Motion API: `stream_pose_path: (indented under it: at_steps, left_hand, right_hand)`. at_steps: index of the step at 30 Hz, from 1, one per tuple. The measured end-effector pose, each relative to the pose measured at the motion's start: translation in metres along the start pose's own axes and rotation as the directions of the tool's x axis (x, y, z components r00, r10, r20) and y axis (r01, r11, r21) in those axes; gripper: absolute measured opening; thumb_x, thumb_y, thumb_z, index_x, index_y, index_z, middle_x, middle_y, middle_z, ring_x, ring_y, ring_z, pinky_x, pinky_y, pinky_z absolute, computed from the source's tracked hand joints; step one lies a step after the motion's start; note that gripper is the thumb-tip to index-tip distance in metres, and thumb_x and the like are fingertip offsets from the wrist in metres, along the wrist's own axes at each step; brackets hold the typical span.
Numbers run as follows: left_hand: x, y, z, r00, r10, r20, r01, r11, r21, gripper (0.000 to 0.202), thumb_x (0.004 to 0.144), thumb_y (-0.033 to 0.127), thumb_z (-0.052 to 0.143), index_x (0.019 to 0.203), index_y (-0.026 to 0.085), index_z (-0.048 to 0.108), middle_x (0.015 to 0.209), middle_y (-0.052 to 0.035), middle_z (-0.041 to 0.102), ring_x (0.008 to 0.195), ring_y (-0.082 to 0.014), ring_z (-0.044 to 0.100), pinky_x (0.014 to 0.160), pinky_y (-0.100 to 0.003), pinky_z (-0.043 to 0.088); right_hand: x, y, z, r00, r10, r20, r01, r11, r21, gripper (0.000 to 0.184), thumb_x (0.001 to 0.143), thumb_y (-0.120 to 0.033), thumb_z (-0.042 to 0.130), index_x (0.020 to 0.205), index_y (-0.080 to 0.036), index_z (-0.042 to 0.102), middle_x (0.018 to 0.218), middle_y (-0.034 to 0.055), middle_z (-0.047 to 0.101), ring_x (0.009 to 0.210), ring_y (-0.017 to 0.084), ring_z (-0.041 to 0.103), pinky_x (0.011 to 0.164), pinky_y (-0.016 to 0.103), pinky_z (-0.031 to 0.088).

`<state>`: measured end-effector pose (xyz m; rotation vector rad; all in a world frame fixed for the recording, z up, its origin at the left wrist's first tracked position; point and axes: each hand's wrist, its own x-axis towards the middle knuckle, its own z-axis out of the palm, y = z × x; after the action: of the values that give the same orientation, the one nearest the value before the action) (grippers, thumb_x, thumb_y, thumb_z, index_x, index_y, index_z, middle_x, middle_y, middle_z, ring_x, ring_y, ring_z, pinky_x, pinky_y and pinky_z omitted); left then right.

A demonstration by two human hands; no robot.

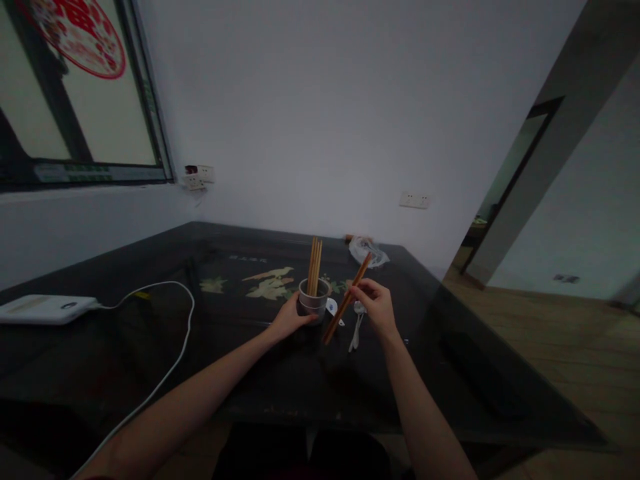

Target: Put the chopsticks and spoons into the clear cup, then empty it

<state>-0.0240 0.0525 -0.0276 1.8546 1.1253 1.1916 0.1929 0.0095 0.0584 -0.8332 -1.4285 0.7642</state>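
My left hand (pixel 290 319) is wrapped round a small grey cup (pixel 314 298) that stands on the dark table (pixel 240 373). Several wooden chopsticks (pixel 315 265) stand upright in the cup. My right hand (pixel 376 305) pinches a pair of brown chopsticks (pixel 347 300) that slant from upper right to lower left, just right of the cup. A white spoon (pixel 357 327) lies on the table under my right hand, and a small blue-and-white object (pixel 332 307) sits beside the cup.
A white device (pixel 45 309) with a white cable (pixel 170 353) lies at the left of the table. A crumpled clear bag (pixel 367 252) rests at the far edge near the wall. Wood floor and a doorway lie to the right.
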Motion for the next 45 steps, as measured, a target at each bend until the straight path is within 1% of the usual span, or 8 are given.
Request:
stream_pose_path:
  at_steps: [4,7,10,12,15,21,35,45]
  left_hand:
    - [0.0,-0.002,0.001,1.0,-0.017,0.013,0.017,0.999,-0.05,0.068,0.063,0.029,0.078,0.122,0.014,0.047,0.122,-0.0145,0.059,0.114,-0.0274,0.056,0.098,-0.044,0.043]
    - [0.0,-0.003,0.002,0.999,-0.035,0.009,0.035,0.995,-0.091,0.072,0.061,0.027,0.079,0.124,0.014,0.046,0.123,-0.0147,0.059,0.114,-0.0269,0.056,0.099,-0.044,0.042]
    - [0.0,-0.001,0.002,0.999,-0.047,0.006,0.047,0.993,-0.112,0.071,0.06,0.026,0.079,0.122,0.015,0.047,0.122,-0.013,0.06,0.114,-0.0263,0.056,0.099,-0.043,0.042]
    - [0.0,0.001,0.002,0.999,-0.05,0.005,0.05,0.992,-0.119,0.07,0.06,0.026,0.079,0.121,0.016,0.048,0.121,-0.0123,0.06,0.114,-0.0268,0.056,0.099,-0.044,0.042]
    - [0.001,0.0,0.002,0.999,-0.044,-0.007,0.043,0.992,-0.115,0.071,0.059,0.025,0.08,0.121,0.015,0.048,0.122,-0.0134,0.06,0.115,-0.028,0.055,0.1,-0.044,0.041]
    - [0.003,-0.012,0.004,1.0,-0.018,0.007,0.019,0.991,-0.135,0.072,0.059,0.027,0.08,0.121,0.014,0.047,0.122,-0.0145,0.059,0.113,-0.0282,0.056,0.099,-0.044,0.041]
    - [0.003,-0.006,0.004,1.0,-0.023,0.018,0.026,0.987,-0.158,0.068,0.06,0.025,0.079,0.12,0.013,0.048,0.119,-0.0154,0.061,0.11,-0.0284,0.059,0.097,-0.044,0.043]
    - [0.002,-0.001,0.003,0.999,-0.042,0.025,0.046,0.984,-0.172,0.064,0.06,0.023,0.077,0.117,0.013,0.048,0.118,-0.0141,0.061,0.108,-0.0261,0.059,0.096,-0.042,0.044]
  right_hand:
    - [0.006,-0.007,-0.004,0.979,-0.035,-0.199,0.056,0.993,0.102,0.024,0.069,-0.039,0.073,0.073,-0.017,0.065,0.064,0.0018,0.065,0.055,0.014,0.058,0.052,0.025,0.048]
    - [0.016,-0.019,-0.004,0.917,-0.076,-0.392,0.149,0.976,0.16,0.027,0.068,-0.041,0.073,0.074,-0.017,0.063,0.066,0.002,0.064,0.058,0.014,0.059,0.053,0.025,0.048]
    - [0.029,-0.033,0.001,0.866,-0.149,-0.477,0.238,0.962,0.131,0.029,0.068,-0.042,0.073,0.074,-0.016,0.062,0.065,-0.0007,0.061,0.057,0.012,0.057,0.053,0.024,0.049]
    - [0.039,-0.039,0.01,0.87,-0.21,-0.446,0.271,0.96,0.075,0.029,0.069,-0.043,0.071,0.076,-0.016,0.062,0.066,-0.0009,0.061,0.057,0.012,0.056,0.054,0.025,0.05]
    - [0.054,-0.038,0.027,0.917,-0.238,-0.319,0.246,0.969,-0.017,0.031,0.07,-0.046,0.069,0.076,-0.016,0.063,0.068,0.0007,0.063,0.06,0.014,0.059,0.056,0.026,0.052]
    - [0.08,-0.003,0.052,0.986,-0.142,-0.085,0.124,0.974,-0.191,0.03,0.07,-0.045,0.065,0.073,-0.015,0.063,0.065,0.0027,0.064,0.056,0.015,0.059,0.051,0.026,0.051]
    - [0.093,0.043,0.049,0.997,0.06,-0.055,-0.08,0.87,-0.487,0.016,0.074,-0.032,0.064,0.073,-0.016,0.067,0.066,0.0047,0.069,0.058,0.016,0.064,0.054,0.023,0.05]
    - [0.087,0.056,0.052,0.991,0.122,-0.054,-0.132,0.851,-0.508,0.016,0.073,-0.032,0.066,0.075,-0.017,0.068,0.071,0.0056,0.071,0.067,0.018,0.067,0.06,0.025,0.05]
